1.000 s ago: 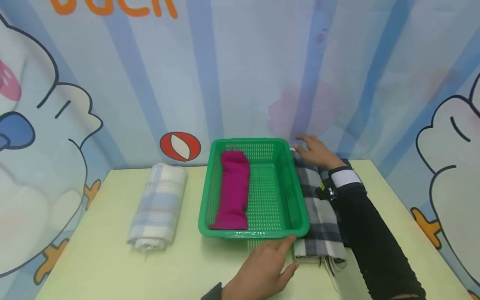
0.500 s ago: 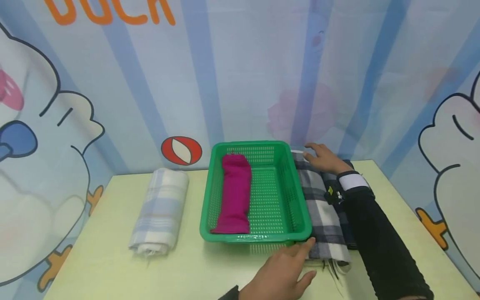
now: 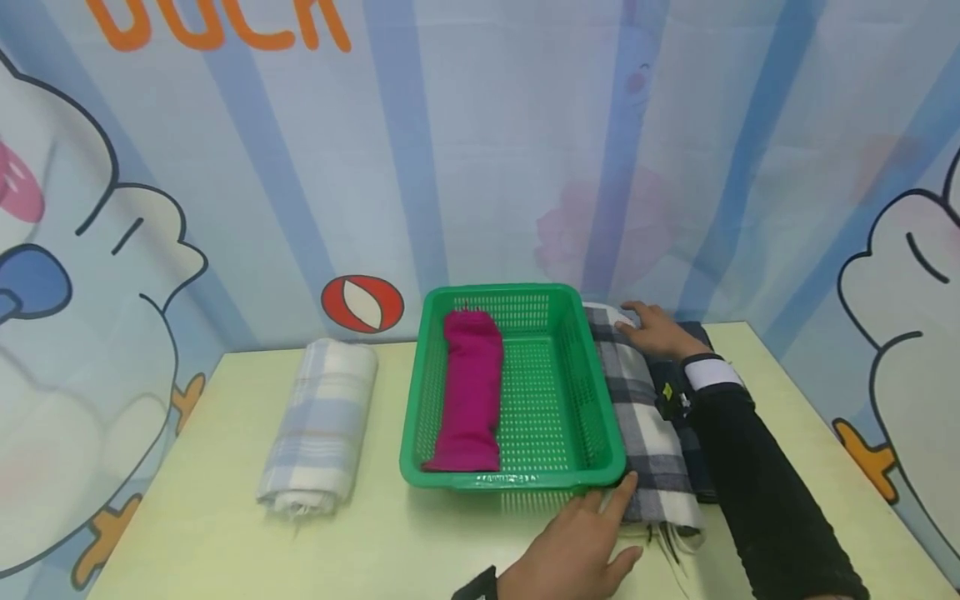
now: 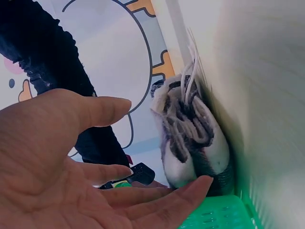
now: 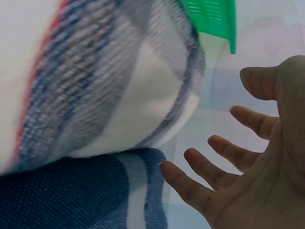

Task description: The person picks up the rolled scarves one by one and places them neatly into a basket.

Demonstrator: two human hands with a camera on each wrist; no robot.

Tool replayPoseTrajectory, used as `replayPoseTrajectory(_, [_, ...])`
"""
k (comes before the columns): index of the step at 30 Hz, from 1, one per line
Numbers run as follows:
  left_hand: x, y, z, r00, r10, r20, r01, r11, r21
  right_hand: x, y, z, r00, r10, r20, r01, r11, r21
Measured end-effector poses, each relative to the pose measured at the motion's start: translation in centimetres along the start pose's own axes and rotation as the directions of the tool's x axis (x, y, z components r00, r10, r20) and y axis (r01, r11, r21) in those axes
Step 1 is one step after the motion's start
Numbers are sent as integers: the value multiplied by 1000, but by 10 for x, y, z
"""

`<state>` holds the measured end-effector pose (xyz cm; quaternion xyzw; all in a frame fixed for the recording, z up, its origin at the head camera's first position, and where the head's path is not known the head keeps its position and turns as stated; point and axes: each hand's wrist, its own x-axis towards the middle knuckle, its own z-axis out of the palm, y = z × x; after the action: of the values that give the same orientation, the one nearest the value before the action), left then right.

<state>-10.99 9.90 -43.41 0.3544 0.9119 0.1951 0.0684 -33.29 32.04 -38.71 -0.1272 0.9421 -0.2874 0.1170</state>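
A folded black, grey and white checked scarf (image 3: 647, 421) with fringe lies along the right side of a green plastic basket (image 3: 517, 480). At its far end is my right hand (image 3: 658, 333), fingers spread; the right wrist view shows them apart from the cloth. My left hand (image 3: 570, 550) reaches to its near end by the basket's front right corner. In the left wrist view its straight fingertips are close to the rolled end of the scarf (image 4: 190, 138); whether they touch, I cannot tell. Inside the basket, at the left, lies a folded magenta cloth (image 3: 472, 392).
Right of the checked scarf, partly under my right forearm, is a folded navy cloth (image 3: 693, 467) with a pale stripe. A folded white and light-blue plaid cloth (image 3: 322, 425) lies on the pale yellow table (image 3: 202, 467) at left. A printed backdrop (image 3: 495, 150) stands behind.
My left hand has moved right, from below the basket's front edge towards the scarf's near end. The right hand has shifted slightly right and nearer along the scarf. The cloths stay put.
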Motion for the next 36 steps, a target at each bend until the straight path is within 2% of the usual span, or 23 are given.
replayPoseTrajectory(7, [4,-1,6,1000,-1,20,1,1000,12,2,10,9,1000,-11,-1,11,1000,10])
replayPoseTrajectory(14, [7,1,11,999,37,3,-37,996,83,2,13,19,1000,-9,17,9,999,34])
replayPoseTrajectory(16, [8,1,11,1000,30,9,-30,995,100,3,13,22,1000,-5,27,4,1000,28])
replayPoseTrajectory(21, [9,-1,13,998,62,-8,-60,985,165,3,15,27,999,9,40,-9,1000,-3])
replayPoseTrajectory(24, [10,-2,15,997,72,-3,-70,985,160,2,15,27,999,10,44,-10,1000,0])
replayPoseTrajectory(31, [14,-5,16,998,36,50,-44,987,158,4,15,32,996,55,76,-55,998,-3])
replayPoseTrajectory(36, [14,-8,17,997,56,55,-65,982,177,4,15,32,994,72,77,-71,997,-20])
